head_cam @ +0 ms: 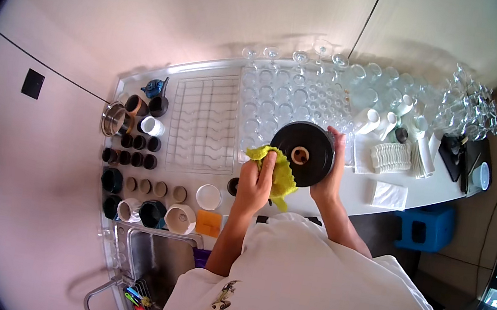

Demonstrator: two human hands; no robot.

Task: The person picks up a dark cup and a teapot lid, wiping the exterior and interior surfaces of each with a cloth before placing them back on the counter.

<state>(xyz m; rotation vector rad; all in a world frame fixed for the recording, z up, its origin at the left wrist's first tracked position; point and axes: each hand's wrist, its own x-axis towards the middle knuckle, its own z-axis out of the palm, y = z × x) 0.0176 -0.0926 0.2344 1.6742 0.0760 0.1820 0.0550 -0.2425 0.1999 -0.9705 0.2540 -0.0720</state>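
Note:
My right hand (pixel 331 177) grips a round black vessel (pixel 291 132) by its right side, fingers along the rim. A pale ring (pixel 300 155) with dark spots inside shows at the vessel's middle. In my left hand (pixel 254 184) is a yellow-green cleaning cloth (pixel 284 178), pinched under the thumb against the vessel's lower left edge. Both hands are above the front of a white counter (pixel 355 202). A small dark round item (pixel 232 186) is partly hidden behind my left hand.
Upside-down glasses (pixel 280 93) crowd the back. White cups (pixel 368 120) and a folded white cloth (pixel 389 195) are to the right. A wire rack (pixel 205 126), dark cups (pixel 139 142) and pots (pixel 152 213) stand left, above a steel sink (pixel 155 255). A blue stool (pixel 427 228) is beside the counter.

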